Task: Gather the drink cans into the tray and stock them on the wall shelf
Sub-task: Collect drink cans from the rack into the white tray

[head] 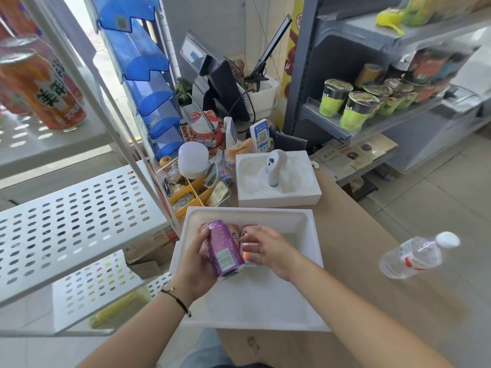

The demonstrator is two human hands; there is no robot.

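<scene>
Seen from above, looking down at a brown worktop (358,235). White tray (252,293) at the near edge, just right of a white perforated wall shelf (74,216). Left hand (198,264) wrapped around a purple can (224,248), lifted and tilted over the tray. Right hand (268,248) with fingers curled onto a pink can (248,249) lying in the tray, right beside the purple one. Another can partly hidden behind them; colour hard to tell. Orange can (39,88) already up on an upper level of the shelf, top left. Clear water bottle (417,254) lying on its side, well to the right of the tray. White box (276,179) with a handheld device just beyond the tray.
</scene>
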